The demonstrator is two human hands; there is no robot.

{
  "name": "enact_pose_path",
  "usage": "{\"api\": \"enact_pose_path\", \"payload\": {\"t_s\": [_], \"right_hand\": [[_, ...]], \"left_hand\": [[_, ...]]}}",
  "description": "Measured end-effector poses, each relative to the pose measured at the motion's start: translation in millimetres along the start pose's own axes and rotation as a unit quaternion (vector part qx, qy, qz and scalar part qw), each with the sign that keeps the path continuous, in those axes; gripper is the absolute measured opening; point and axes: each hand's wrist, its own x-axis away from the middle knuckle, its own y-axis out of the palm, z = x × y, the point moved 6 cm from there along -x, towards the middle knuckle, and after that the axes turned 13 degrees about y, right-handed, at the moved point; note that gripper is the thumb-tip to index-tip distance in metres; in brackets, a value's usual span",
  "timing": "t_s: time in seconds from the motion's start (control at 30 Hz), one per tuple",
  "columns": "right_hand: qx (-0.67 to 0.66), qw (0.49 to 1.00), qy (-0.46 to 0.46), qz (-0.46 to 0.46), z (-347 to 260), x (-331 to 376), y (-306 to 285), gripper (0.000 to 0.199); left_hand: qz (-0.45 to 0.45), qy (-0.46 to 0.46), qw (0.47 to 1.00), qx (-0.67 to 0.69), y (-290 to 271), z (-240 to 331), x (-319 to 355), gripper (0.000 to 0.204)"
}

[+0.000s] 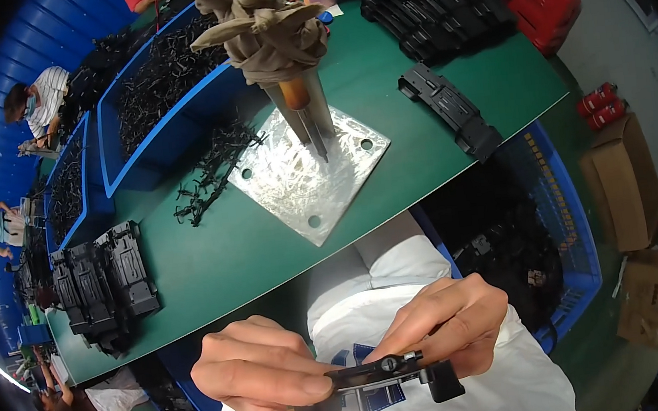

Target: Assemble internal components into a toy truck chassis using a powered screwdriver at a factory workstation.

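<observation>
Close to my chest, a black plastic bracket-like part is held between both hands. My left hand pinches its left end, with the thumb along the top edge. My right hand grips it from behind on the right, and some of those fingertips are hidden by the part. A small round fitting shows on its upper side. Beyond my hands, a metal stand with a pointed tip, its top wrapped in tan cloth, rises from a shiny square plate on the green table.
Similar long black parts lie stacked at the left and far right, with one single part nearer. Small black pieces lie beside the plate. Blue bins stand beyond; a blue crate sits below right. Several people work at left.
</observation>
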Motion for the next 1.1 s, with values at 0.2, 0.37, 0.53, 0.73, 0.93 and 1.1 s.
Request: {"api": "enact_pose_path", "payload": {"t_s": [0.2, 0.37, 0.53, 0.73, 0.93, 1.1], "right_hand": [[0.008, 1.0, 0.017, -0.005, 3, -7, 0, 0.031], [0.007, 0.999, 0.044, 0.02, 9, -11, -3, 0.03], [0.127, 0.968, 0.202, 0.078, 14, -13, -23, 0.025], [0.101, 0.971, 0.198, 0.09, 14, -22, -26, 0.024], [0.069, 0.991, 0.1, 0.053, 3, -22, -11, 0.024], [0.001, 1.0, 0.015, 0.011, -2, -26, 1, 0.038]], "left_hand": [[0.01, -0.003, 1.0, -0.004, -7, 1, 4, 0.052], [0.099, 0.019, 0.995, 0.027, -16, -2, 10, 0.04], [0.29, -0.123, 0.94, -0.129, -29, -14, 31, 0.056], [0.282, -0.198, 0.939, -0.013, -31, -27, 30, 0.061], [0.144, -0.038, 0.989, 0.023, -26, -9, 11, 0.049], [0.06, 0.019, 0.998, 0.028, -21, 7, -3, 0.049]]}}
